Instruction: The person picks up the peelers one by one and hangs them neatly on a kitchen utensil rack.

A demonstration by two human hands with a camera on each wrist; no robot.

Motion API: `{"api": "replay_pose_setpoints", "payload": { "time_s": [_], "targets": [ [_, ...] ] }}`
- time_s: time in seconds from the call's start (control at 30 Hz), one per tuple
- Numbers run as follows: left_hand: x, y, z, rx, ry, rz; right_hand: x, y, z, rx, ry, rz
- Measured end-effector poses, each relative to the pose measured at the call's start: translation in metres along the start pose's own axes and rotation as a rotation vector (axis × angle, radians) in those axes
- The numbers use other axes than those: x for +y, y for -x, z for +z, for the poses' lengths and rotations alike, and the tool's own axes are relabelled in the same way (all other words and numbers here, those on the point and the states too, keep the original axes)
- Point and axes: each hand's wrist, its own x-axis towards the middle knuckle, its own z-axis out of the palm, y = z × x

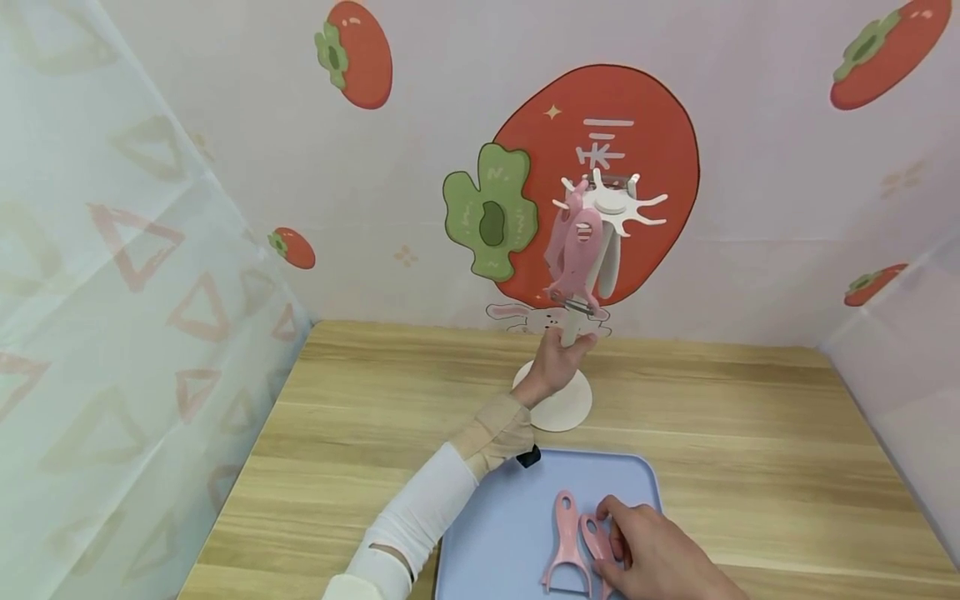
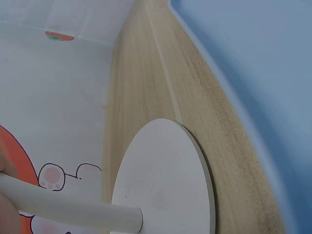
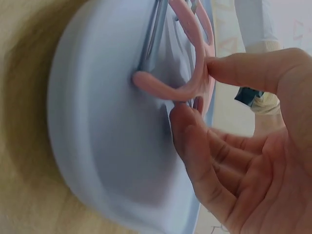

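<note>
My left hand (image 1: 557, 365) grips the white pole (image 1: 574, 323) of a stand. The round base (image 1: 564, 407) rests on the table, and a hooked white top (image 1: 609, 202) carries pink peelers (image 1: 579, 254) and a white-handled utensil (image 1: 611, 268). In the left wrist view the pole (image 2: 73, 205) rises from its disc. Down in the blue tray (image 1: 495, 533), my right hand (image 1: 663, 552) pinches a pink peeler (image 1: 597, 540) between thumb and fingers; the right wrist view shows fingertips at its forked head (image 3: 183, 92). Another pink peeler (image 1: 566, 546) lies alongside it.
A wood-grain table (image 1: 750, 450) extends around the tray. Behind the stand rises a wall covering (image 1: 420, 192) with printed red fruit, and a patterned side panel (image 1: 150, 292) borders the table at left. The tray's raised edge (image 3: 73, 131) curves near the right hand.
</note>
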Motion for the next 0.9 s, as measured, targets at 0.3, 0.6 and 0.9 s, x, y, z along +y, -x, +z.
{"api": "replay_pose_setpoints", "payload": {
  "time_s": [0.3, 0.6, 0.9],
  "targets": [
    [0.0014, 0.0018, 0.0001, 0.007, 0.002, -0.008, -0.0048, 0.0033, 0.0063, 0.010, 0.016, 0.182],
    [0.0017, 0.0001, 0.0005, 0.003, 0.016, 0.005, -0.0056, 0.0038, 0.0033, 0.032, 0.001, 0.176],
    [0.0064, 0.0021, -0.0008, -0.013, 0.011, 0.001, -0.0059, 0.0028, -0.0006, 0.084, 0.012, 0.127]
  ]
}}
